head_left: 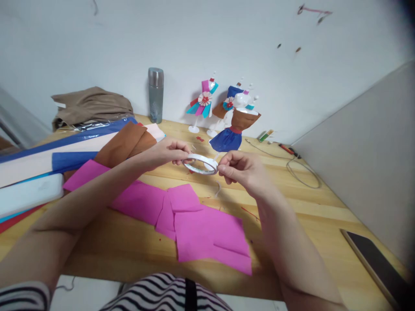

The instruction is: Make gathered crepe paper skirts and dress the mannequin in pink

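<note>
A narrow roll of white tape (201,170) is raised above the wooden table between my two hands. My left hand (173,152) pinches its left side between thumb and fingers. At the roll's right edge, the fingertips of my right hand (241,169) are closed together; whether they grip the roll or a loose tape end is too small to tell. Below lie several overlapping pieces of pink paper (212,233). Just behind the roll stands a small dress form (240,125) wearing a brown paper top and a blue paper skirt.
More small dressed forms (205,100) stand by the wall beside a grey thermos (156,96). Brown paper (121,144), blue paper, a white case (30,194) and folded brown cloth (94,106) fill the left. A phone (372,263) and a cable (303,183) lie at right.
</note>
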Demonstrator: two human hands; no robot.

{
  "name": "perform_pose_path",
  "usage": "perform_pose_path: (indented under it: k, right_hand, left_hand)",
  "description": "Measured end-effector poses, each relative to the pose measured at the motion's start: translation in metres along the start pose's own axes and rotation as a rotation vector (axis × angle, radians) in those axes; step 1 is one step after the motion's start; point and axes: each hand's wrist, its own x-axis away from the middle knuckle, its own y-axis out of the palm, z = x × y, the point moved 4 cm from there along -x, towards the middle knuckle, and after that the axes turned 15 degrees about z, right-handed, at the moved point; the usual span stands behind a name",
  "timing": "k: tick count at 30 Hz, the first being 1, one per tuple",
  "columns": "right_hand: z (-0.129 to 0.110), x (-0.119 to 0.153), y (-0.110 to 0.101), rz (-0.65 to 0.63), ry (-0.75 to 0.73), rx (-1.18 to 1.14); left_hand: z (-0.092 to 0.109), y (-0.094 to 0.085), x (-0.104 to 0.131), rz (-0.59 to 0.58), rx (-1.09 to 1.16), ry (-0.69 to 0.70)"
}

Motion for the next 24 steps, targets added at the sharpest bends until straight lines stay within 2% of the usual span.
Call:
perform_pose_path:
  k: [11, 19, 24]
  right_hand:
    - [0.010, -0.002, 0.000, -0.077, 0.077, 0.120]
    - [0.017, -0.006, 0.002, -0.030, 0.133, 0.060]
    - [0.024, -0.014, -0.005, -0.002, 0.142, -0.012]
  left_hand:
    - [0.007, 0.002, 0.003, -0.016, -0.123, 0.044]
    - [0.006, 0.006, 0.003, -0.002, -0.266, 0.174]
    - [0.017, -0.004, 0.003, 0.033, -0.209, 0.141]
